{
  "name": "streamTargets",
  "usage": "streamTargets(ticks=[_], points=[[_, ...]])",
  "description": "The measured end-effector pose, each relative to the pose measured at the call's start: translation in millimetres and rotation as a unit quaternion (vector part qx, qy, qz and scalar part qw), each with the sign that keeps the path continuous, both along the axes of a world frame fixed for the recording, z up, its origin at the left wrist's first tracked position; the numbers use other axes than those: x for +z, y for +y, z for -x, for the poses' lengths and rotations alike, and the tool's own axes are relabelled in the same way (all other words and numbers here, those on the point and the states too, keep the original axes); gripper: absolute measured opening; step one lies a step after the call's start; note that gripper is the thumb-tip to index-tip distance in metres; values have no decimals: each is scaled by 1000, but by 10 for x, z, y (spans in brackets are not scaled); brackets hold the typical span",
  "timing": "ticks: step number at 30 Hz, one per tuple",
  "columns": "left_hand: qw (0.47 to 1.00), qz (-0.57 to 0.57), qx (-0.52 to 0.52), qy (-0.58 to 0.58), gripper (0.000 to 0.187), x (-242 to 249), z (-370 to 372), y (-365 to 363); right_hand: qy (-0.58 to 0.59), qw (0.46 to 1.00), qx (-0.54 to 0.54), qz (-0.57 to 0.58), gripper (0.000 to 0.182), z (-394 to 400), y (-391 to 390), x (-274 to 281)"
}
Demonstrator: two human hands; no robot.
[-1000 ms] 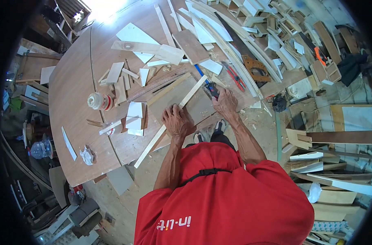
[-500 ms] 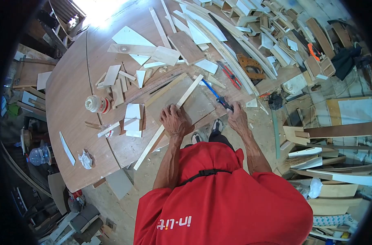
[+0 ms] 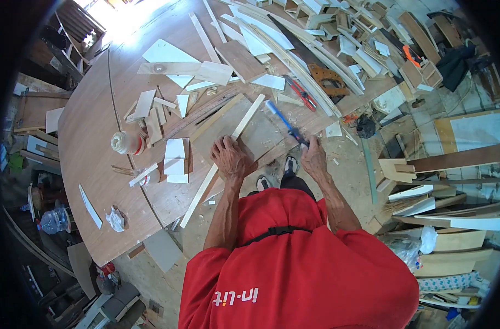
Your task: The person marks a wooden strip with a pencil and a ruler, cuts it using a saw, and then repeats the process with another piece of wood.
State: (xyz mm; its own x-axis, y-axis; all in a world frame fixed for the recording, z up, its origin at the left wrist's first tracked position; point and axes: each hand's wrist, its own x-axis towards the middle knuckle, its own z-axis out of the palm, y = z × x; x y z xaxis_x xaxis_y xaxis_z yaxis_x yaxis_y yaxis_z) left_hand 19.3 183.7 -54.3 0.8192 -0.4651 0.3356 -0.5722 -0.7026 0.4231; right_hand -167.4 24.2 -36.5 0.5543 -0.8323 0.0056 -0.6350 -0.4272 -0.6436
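My left hand (image 3: 232, 157) presses flat on a long pale wood strip (image 3: 222, 159) that lies diagonally across a plywood board (image 3: 261, 134) at the near edge of the big round table (image 3: 91, 142). My right hand (image 3: 314, 156) grips the dark handle of a blue-bladed hand saw (image 3: 285, 124), whose blade reaches up and left over the board toward the strip's far end.
A glue bottle (image 3: 126, 143) lies on its side left of the board, among several white and brown offcuts (image 3: 176, 151). A long ruler (image 3: 198, 112), a red tool (image 3: 301, 93) and a wooden-handled saw (image 3: 327, 79) lie further back. Stacked timber fills the right side.
My right hand has drawn the blue saw back toward me and to the right, then edged forward a little. My left hand has stayed pressed on the strip.
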Motion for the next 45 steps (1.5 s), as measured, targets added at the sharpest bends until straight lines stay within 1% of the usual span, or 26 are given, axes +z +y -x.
streamTargets(ticks=[1, 3, 4, 5, 6, 8, 9, 10, 12, 14, 16, 17, 18, 20, 21, 23, 27, 29, 30, 32, 33, 35, 38, 42, 44, 45], points=[[1000, -10, 0, 1, 20, 6, 2, 4, -6, 999, -33, -4, 20, 5, -9, -14], [1000, -21, 0, 1, 20, 25, 12, 25, -15, 999, -32, -8, 22, 56, -64, 8], [999, -29, -1, 22, 20, 39, 7, 22, -25, 999, -30, -9, 23, 68, -87, 32], [998, -36, -1, 42, 20, 54, -1, 9, -66, 995, -44, -58, 26, 88, -94, 55], [999, -35, -2, 41, 20, 7, -11, 5, -68, 995, -44, -57, 26, 74, -76, 128], [998, -15, 4, -63, 24, -109, -28, -1, -84, 990, -36, -104, 34, -1, 3, 241], [998, -15, 4, -63, 24, -83, -23, -5, -91, 989, -42, -110, 39, -63, 8, 189], [999, -33, -3, -41, 25, -32, -14, -8, -91, 989, -41, -110, 39, -150, 5, 209], [998, -54, -8, -18, 27, 0, 1, 7, -48, 985, -20, -164, 39, -336, 20, 267], [999, -45, -18, -15, 27, -24, -4, 9, -65, 984, -20, -166, 38, -468, 85, 304], [999, -36, -29, -24, 26, -66, -21, 27, -96, 986, -2, -138, 35, -505, 133, 336], [998, -26, -39, -34, 25, -86, -12, 37, -116, 978, 10, -175, 33, -447, 133, 372], [998, -27, -39, -33, 25, -19, 20, 31, -115, 978, 9, -177, 33, -400, 130, 341], [997, 23, -75, -27, 22, 113, 88, 16, -99, 975, 28, -199, 31, -275, 121, 239], [997, 22, -76, -26, 22, 95, 96, 26, -99, 974, 27, -200, 31, -219, 144, 205], [994, -1, -107, -23, 21, 51, 84, 81, -175, 963, 15, -204, 29, -111, 214, 140], [993, -23, -117, -3, 21, 34, 144, 57, -171, 956, -4, -239, 26, 40, 239, 86], [992, -27, -121, 5, 24, 14, 192, -3, -223, 943, -18, -245, 27, 94, 223, 78], [992, -27, -122, 4, 24, 27, 217, -41, -223, 943, -19, -244, 27, 122, 190, 66], [992, -26, -125, 6, 27, 44, 278, -114, -148, 958, -35, -244, 29, 199, 111, 37], [992, -27, -126, 6, 27, 33, 310, -148, -149, 957, -37, -245, 29, 243, 98, 45], [990, -36, -137, 5, 29, 14, 357, -241, -187, 948, -53, -253, 31, 307, 49, 66], [989, -51, -135, 5, 30, -7, 428, -369, -160, 956, -73, -234, 30, 425, -18, 21], [990, -42, -137, 0, 30, -14, 422, -336, -170, 959, -66, -219, 30, 384, -21, 33], [991, -23, -128, 7, 29, 27, 386, -276, -161, 946, -65, -274, 30, 296, -7, 125], [992, -32, -123, -1, 27, 15, 349, -230, -161, 945, -65, -276, 30, 245, 19, 119]])
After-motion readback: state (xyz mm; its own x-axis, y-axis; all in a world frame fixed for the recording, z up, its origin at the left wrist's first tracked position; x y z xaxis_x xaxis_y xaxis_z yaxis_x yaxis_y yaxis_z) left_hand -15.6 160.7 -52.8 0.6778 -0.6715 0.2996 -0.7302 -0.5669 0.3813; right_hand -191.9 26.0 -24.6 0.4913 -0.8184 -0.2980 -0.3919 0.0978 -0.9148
